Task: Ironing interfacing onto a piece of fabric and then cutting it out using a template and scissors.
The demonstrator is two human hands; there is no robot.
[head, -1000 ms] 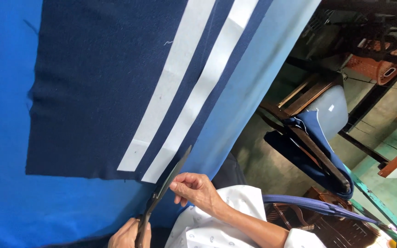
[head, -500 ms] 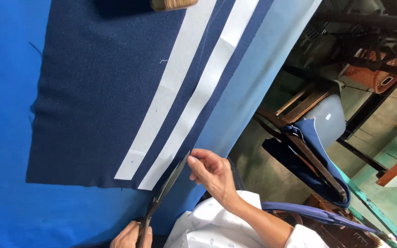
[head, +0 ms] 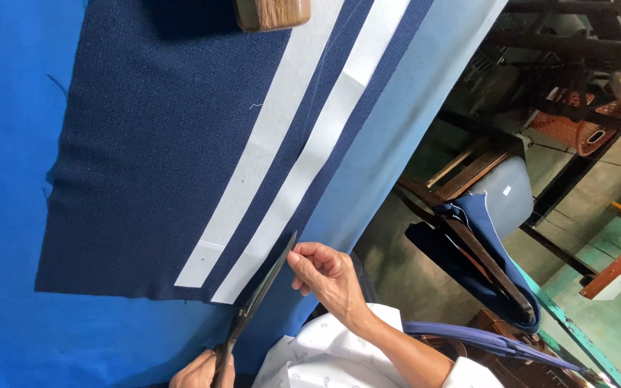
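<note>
A bright blue table (head: 8, 215) carries navy cloth (head: 152, 158). At the cloth's near edge, the right hand (head: 328, 276) pinches it beside the scissors (head: 256, 302), gripped by the left hand (head: 199, 372).

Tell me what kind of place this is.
Probably a garment or tailoring workshop: navy cloth with white strips lies on a blue cutting table, one of the hands works long shears, and more navy fabric hangs over a wooden frame beside it.
</note>
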